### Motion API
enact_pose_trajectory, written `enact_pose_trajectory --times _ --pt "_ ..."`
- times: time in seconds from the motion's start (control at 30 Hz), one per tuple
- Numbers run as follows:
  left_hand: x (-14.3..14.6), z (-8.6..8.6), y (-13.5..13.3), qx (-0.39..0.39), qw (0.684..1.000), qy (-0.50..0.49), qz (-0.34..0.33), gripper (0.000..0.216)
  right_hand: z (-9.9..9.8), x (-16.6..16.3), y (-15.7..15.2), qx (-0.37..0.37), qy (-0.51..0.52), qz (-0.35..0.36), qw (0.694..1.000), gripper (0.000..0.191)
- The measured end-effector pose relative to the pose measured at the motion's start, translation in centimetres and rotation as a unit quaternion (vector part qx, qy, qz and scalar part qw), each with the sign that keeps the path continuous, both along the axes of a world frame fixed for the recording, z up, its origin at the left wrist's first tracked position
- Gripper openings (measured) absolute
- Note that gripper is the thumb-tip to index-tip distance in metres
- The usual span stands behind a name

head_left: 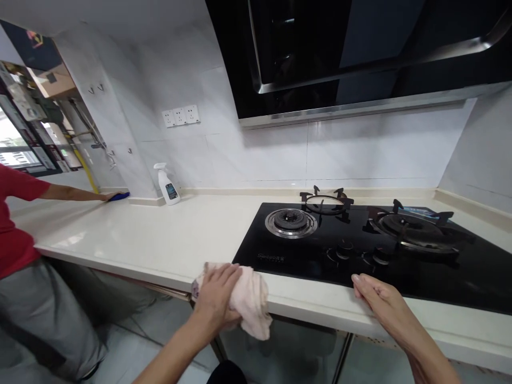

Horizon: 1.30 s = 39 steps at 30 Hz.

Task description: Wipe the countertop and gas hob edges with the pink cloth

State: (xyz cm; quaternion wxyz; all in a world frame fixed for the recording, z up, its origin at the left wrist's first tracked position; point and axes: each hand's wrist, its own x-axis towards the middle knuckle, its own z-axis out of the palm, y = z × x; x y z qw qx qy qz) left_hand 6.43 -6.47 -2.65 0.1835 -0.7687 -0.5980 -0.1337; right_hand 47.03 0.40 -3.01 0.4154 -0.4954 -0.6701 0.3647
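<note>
My left hand (pixel 218 293) is closed on a pale pink cloth (pixel 252 301) at the counter's front edge. Part of the cloth lies on top and the rest hangs over the edge. My right hand (pixel 376 296), fingers curled in, is over the front edge of the black gas hob (pixel 304 264); nothing shows in it. The hob's left burner (pixel 291 221) is bare, and a loose pan support (pixel 326 204) sits behind it to the right. Another pan support (pixel 416 229) stands around the right burner. Two control knobs (pixel 344 249) are just beyond my right hand.
A white spray bottle (pixel 168 185) stands against the wall on the pale counter (pixel 192 224). At far left, a co-worker in a red shirt (pixel 14 213) presses a blue cloth (pixel 119 197) on the counter. The black range hood (pixel 360 58) overhangs the hob.
</note>
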Motion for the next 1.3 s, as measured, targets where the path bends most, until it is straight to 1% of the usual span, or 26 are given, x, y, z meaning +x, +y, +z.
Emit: enact_pose_trajectory --times 0.07,0.13,0.27,0.3,0.37,0.43,0.47,0.53,0.63,0.7,0.77,0.87,0.93,1.0,1.03,1.07,1.13,1.2,1.3 --pt "4.8 -0.3 0.5 -0.024 0.999 -0.020 -0.024 0.085 0.1 0.1 0.0 -0.006 0.010 -0.011 1.000 0.056" --pt "9.8 -0.8 1.1 -0.027 0.998 -0.033 -0.049 0.089 0.1 0.2 -0.1 -0.006 0.017 -0.024 1.000 0.056" --pt "19.3 -1.7 2.2 -0.041 0.987 -0.026 -0.154 0.088 0.1 0.2 -0.2 -0.020 0.043 -0.026 0.999 0.057" --pt "21.2 -1.9 2.5 -0.038 0.984 -0.024 -0.172 0.087 0.0 0.2 -0.2 -0.025 0.055 -0.025 0.998 0.057" --pt "24.0 -2.2 2.9 -0.024 0.983 -0.030 -0.181 0.088 0.0 0.2 -0.2 -0.032 0.078 -0.031 0.996 0.057" --pt "25.2 -2.4 3.0 -0.011 0.982 -0.036 -0.183 0.087 0.1 0.2 -0.2 -0.034 0.093 -0.040 0.994 0.057" --pt "25.2 -2.3 3.0 -0.008 0.982 -0.036 -0.187 0.086 0.1 0.2 -0.2 -0.036 0.095 -0.042 0.994 0.058" --pt "24.2 -2.1 2.8 -0.019 0.979 -0.026 -0.202 0.085 0.2 0.2 -0.3 -0.043 0.088 -0.040 0.994 0.058" --pt "20.7 -1.5 2.3 -0.047 0.978 -0.011 -0.202 0.084 0.3 0.3 -0.3 -0.031 0.051 -0.038 0.997 0.059" --pt "17.4 -1.5 1.8 -0.045 0.984 -0.018 -0.173 0.084 0.3 0.4 -0.3 -0.022 0.011 -0.037 0.999 0.059" --pt "13.4 -1.7 1.3 -0.018 0.990 -0.031 -0.137 0.084 0.2 0.5 -0.2 -0.021 -0.015 -0.036 0.999 0.059" --pt "6.8 -2.0 0.3 0.044 0.993 -0.032 -0.102 0.078 0.0 0.6 -0.2 -0.013 -0.022 -0.038 0.999 0.059" --pt "2.8 -1.8 -0.5 0.054 0.997 -0.023 -0.052 0.073 0.0 0.7 -0.3 -0.003 -0.026 -0.040 0.999 0.058" --pt "-0.1 -1.5 -1.1 0.057 0.998 -0.020 -0.007 0.069 -0.1 0.7 -0.3 -0.002 -0.037 -0.029 0.999 0.059" --pt "-1.0 -1.3 -1.3 0.060 0.998 -0.022 0.008 0.067 -0.1 0.7 -0.4 -0.003 -0.042 -0.025 0.999 0.059" --pt "-1.6 -1.2 -1.5 0.064 0.997 -0.024 0.018 0.066 -0.2 0.7 -0.4 -0.003 -0.045 -0.023 0.999 0.059" --pt "-1.8 -1.2 -1.5 0.071 0.996 -0.031 0.032 0.068 -0.3 0.8 -0.3 -0.002 -0.047 -0.024 0.999 0.058" --pt "-1.0 -1.4 -1.4 0.077 0.995 -0.039 0.045 0.072 -0.4 0.9 -0.1 -0.005 -0.045 -0.021 0.999 0.059" --pt "1.3 -1.8 -1.2 0.078 0.994 -0.052 0.054 0.076 -0.6 1.0 0.1 -0.013 -0.045 -0.014 0.999 0.059"
